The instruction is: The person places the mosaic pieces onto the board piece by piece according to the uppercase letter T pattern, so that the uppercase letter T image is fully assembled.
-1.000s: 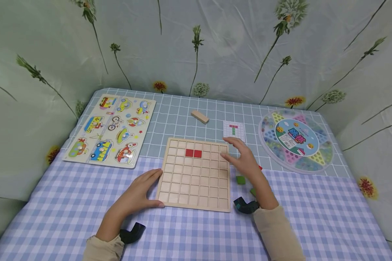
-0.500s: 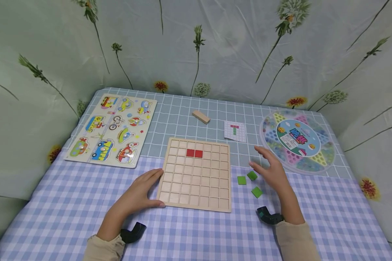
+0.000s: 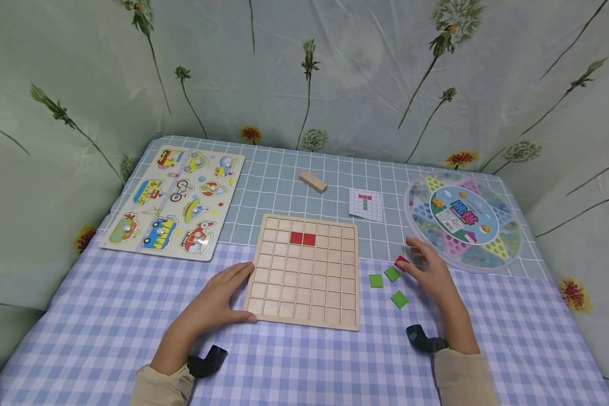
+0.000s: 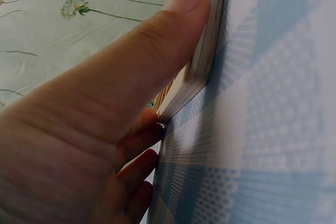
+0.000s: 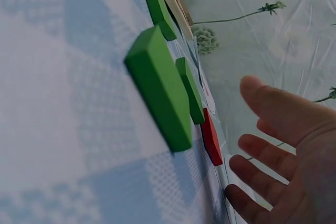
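Note:
The pale wooden grid board (image 3: 304,290) holds two red square tiles (image 3: 302,239) side by side in its second row from the back. My left hand (image 3: 210,301) rests on its left side, fingertips at the edge and thumb (image 4: 157,45) over the front left corner. Right of the board lie three green tiles (image 3: 376,281) and one red tile (image 5: 211,139). My right hand (image 3: 433,276) hovers beside that red tile, fingers spread and relaxed, holding nothing. The head view has its thumb overlapping the tile; the right wrist view shows a gap between them.
Behind the board are a wooden block (image 3: 313,181) and a pattern card (image 3: 366,204) with a red and green T shape. A vehicle puzzle board (image 3: 172,203) lies at the left. Back right sits a round clear game case (image 3: 462,220).
My right hand has moved from over the board's right edge to the right and back toward me, beside the loose tiles, uncovering the card and tiles. The left hand stays put.

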The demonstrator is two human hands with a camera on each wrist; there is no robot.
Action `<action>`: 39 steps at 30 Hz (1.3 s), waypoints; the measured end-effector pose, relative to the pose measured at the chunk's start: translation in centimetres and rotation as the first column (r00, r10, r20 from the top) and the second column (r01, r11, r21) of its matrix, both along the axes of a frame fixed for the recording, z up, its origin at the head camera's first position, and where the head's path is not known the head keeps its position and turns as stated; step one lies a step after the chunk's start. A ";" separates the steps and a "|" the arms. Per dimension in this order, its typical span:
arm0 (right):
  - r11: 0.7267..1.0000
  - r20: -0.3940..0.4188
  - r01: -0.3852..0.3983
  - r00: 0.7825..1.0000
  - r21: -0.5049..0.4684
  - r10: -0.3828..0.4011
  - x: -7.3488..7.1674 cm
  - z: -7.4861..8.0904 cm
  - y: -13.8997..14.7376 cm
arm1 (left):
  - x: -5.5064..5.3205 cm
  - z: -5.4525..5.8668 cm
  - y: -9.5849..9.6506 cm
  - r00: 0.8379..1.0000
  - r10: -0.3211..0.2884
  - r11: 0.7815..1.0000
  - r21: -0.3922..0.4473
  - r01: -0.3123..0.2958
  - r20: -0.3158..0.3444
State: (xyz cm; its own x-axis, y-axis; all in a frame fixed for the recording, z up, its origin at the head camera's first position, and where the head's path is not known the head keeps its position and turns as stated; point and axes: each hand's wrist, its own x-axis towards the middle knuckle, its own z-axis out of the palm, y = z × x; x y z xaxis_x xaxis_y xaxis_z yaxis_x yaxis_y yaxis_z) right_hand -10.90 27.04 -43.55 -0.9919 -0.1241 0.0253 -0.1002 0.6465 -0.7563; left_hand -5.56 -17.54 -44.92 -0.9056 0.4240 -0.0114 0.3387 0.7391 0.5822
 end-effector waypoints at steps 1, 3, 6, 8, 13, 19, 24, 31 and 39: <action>1.000 0.013 -0.002 1.000 0.000 0.002 0.0 -0.1 0.1 | 0.0 0.0 0.0 1.000 0.001 1.000 -0.002 -0.001 0.000; 1.000 0.039 -0.004 0.999 0.007 0.004 0.1 -0.2 0.3 | 0.0 0.1 0.0 1.000 0.003 1.000 -0.002 -0.003 0.002; 1.000 0.078 -0.007 0.997 0.011 0.006 0.2 -0.3 0.5 | 0.0 0.1 0.0 1.000 0.004 1.000 -0.006 -0.003 0.003; 1.000 0.099 -0.013 0.995 0.011 0.012 0.2 -0.3 0.7 | 0.0 0.1 0.0 1.000 0.005 1.000 -0.004 -0.005 0.004; 0.999 0.128 -0.044 0.991 0.026 0.040 0.2 -0.5 1.1 | 0.0 0.1 0.0 1.000 0.007 1.000 -0.002 -0.007 0.005; 0.995 0.135 -0.076 0.989 0.064 0.067 0.2 -0.5 1.3 | 0.0 0.1 0.0 1.000 0.007 1.000 -0.002 -0.007 0.008; 0.990 0.094 -0.089 0.992 0.113 0.079 0.2 -0.6 1.3 | 0.1 0.2 0.0 1.000 0.004 1.000 -0.004 -0.004 0.009; 0.987 0.072 -0.072 0.995 0.144 0.062 0.3 -0.7 1.3 | 0.0 0.1 0.0 1.000 0.002 1.000 -0.005 -0.002 0.004; 0.992 0.106 0.002 0.994 0.128 -0.016 0.5 -0.3 1.1 | 0.0 0.1 0.0 1.000 0.000 1.000 -0.005 0.000 -0.007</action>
